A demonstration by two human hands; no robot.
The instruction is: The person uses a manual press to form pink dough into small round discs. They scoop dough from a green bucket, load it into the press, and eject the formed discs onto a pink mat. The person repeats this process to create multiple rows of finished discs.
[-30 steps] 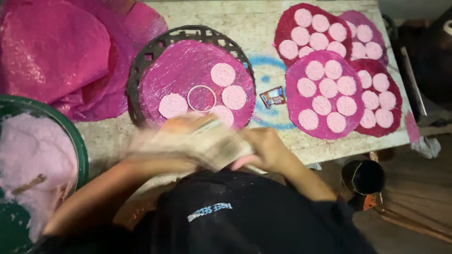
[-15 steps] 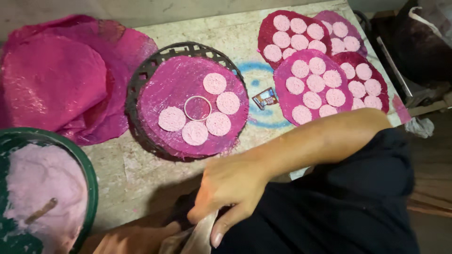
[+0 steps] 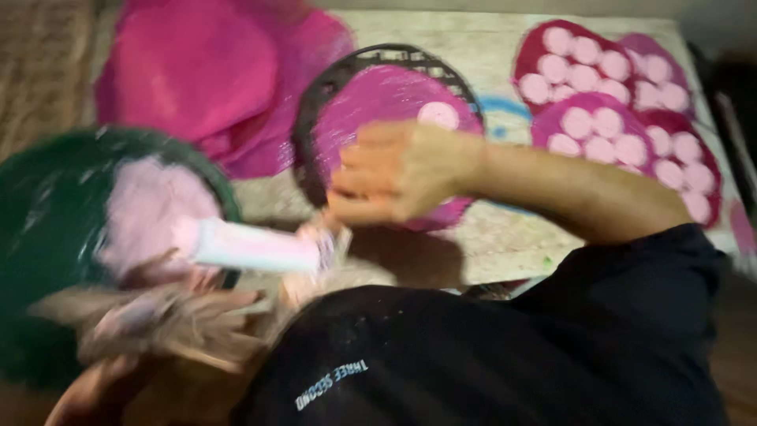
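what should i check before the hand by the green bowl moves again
1. Left hand grip on the white tube: cannot tell, blurred.
2. Pink dough in the green bowl: ok, plenty there.
3. Right hand over the round tray: ok, empty and open.
4. Space on the tray's pink sheet: ok, bare patches show.
5. Filled sheets at the right: ok, out of the way.

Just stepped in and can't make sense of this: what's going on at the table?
A person in a dark top works over a table of magenta mats dotted with pale pink discs. The right hand hovers in front of the black round tray. The left hand, blurred, is by the green bowl of pink paste, near a pale tube-shaped thing.
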